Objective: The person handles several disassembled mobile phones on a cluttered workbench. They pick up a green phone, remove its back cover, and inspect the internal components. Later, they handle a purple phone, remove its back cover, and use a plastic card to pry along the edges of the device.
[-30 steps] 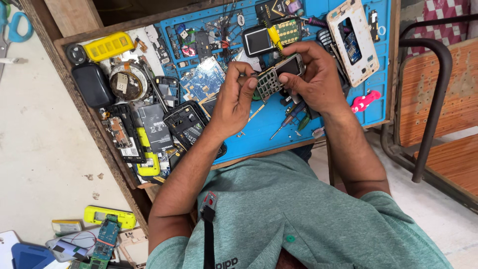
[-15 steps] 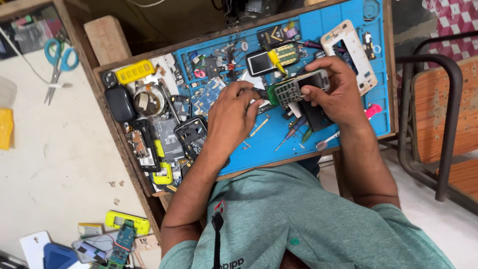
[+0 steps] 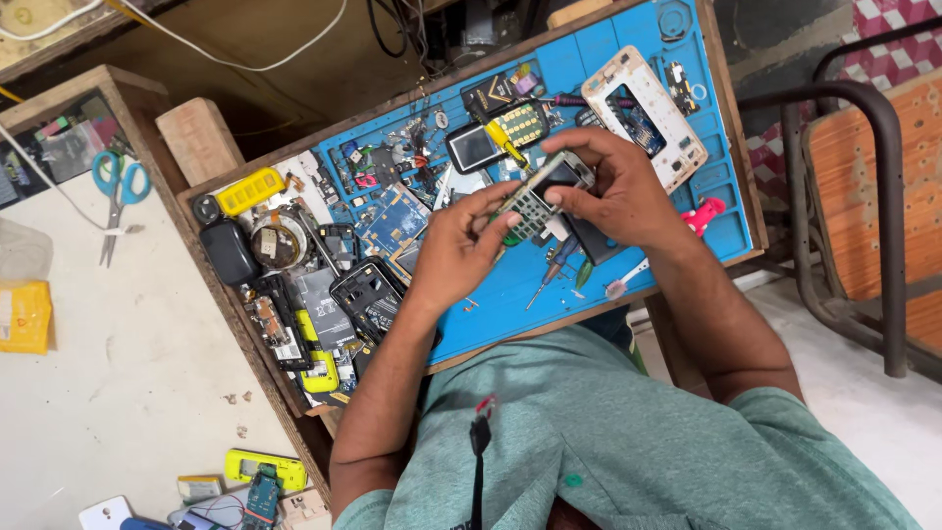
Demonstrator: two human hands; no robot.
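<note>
Both of my hands hold a small keypad mobile phone [image 3: 539, 193] above a blue work mat [image 3: 677, 118]. My left hand [image 3: 461, 245] grips the phone's keypad end with its fingertips. The screen end sits in my right hand [image 3: 613, 191], thumb on its face. Beneath the phone lie screwdrivers [image 3: 549, 278] and a dark phone part. Just beyond my hands rest a small phone with a dark screen [image 3: 473, 147], a yellow keypad board [image 3: 520, 123] and a white phone frame [image 3: 643, 123].
Phone shells, circuit boards and batteries crowd the mat's left side [image 3: 324, 294]. A yellow phone cover [image 3: 250, 191] and a wooden block [image 3: 199, 140] lie at the tray's far left. Blue-handled scissors [image 3: 118, 191] rest on the white surface. A metal chair frame [image 3: 863, 206] stands at right.
The view has shifted, so the tray now sits further right and lower. Both hands still hold the phone, which has tilted, its keypad end now lower towards the left hand.
</note>
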